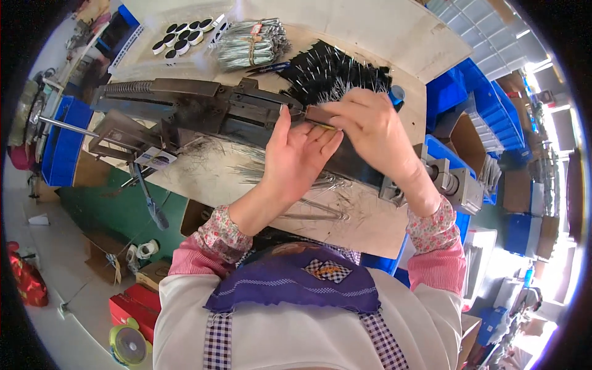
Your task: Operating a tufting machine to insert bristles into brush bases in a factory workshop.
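My right hand pinches a small brown block between thumb and fingers, with a thin yellow-green edge showing along its lower side. Palm up, my left hand lies just below and left of the block, thumb raised and fingers stretched out. Its fingertips come close to the block's underside; whether they touch it I cannot tell. Both hands are at the right end of a long dark metal machine arm across the bench. Behind them lies a heap of black pieces with thin shiny wires sticking out.
A tied bundle of metal wires stands at the back beside a clear tray of round black-and-white pieces. Loose wires litter the near bench. Blue bins stand at the right; a metal frame is at the left.
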`<state>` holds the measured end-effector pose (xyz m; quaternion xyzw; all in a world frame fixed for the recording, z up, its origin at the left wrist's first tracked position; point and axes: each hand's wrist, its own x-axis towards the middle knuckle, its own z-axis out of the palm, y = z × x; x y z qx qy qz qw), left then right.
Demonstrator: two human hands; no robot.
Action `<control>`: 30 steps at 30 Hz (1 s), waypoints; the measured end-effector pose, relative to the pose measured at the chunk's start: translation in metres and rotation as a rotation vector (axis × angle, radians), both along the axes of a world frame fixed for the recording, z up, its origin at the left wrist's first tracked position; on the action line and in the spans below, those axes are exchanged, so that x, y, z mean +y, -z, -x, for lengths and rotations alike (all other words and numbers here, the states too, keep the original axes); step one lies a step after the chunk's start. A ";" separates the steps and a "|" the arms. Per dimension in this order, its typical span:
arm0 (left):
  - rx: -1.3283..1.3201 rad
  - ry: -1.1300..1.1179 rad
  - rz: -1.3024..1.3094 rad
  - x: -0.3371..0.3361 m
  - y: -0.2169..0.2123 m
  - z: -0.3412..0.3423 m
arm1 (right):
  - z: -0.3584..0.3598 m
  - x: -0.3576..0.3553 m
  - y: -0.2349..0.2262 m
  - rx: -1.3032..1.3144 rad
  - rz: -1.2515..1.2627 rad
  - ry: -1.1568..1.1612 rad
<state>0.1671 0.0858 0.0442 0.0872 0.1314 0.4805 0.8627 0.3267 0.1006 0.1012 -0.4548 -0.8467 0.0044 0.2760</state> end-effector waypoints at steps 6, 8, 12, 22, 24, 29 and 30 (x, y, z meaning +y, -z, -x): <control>-0.008 -0.019 -0.056 -0.002 0.000 0.010 | 0.011 -0.018 -0.013 0.118 0.074 0.182; -0.061 -0.039 -0.014 0.001 -0.003 0.010 | 0.016 -0.020 -0.005 -0.020 0.071 0.172; 0.012 -0.046 0.045 0.003 -0.006 0.012 | 0.024 -0.022 0.000 -0.274 -0.002 0.106; 0.106 0.005 0.009 0.005 0.000 0.008 | 0.017 -0.033 0.013 -0.393 -0.123 0.149; 0.082 -0.023 0.022 0.002 0.013 0.006 | 0.014 -0.060 0.017 -0.181 0.052 0.094; 0.106 -0.083 0.075 -0.019 0.041 -0.031 | -0.014 -0.109 0.103 -0.174 0.438 0.175; 0.150 -0.065 0.107 -0.021 0.046 -0.037 | -0.017 -0.108 0.117 -0.180 0.444 0.163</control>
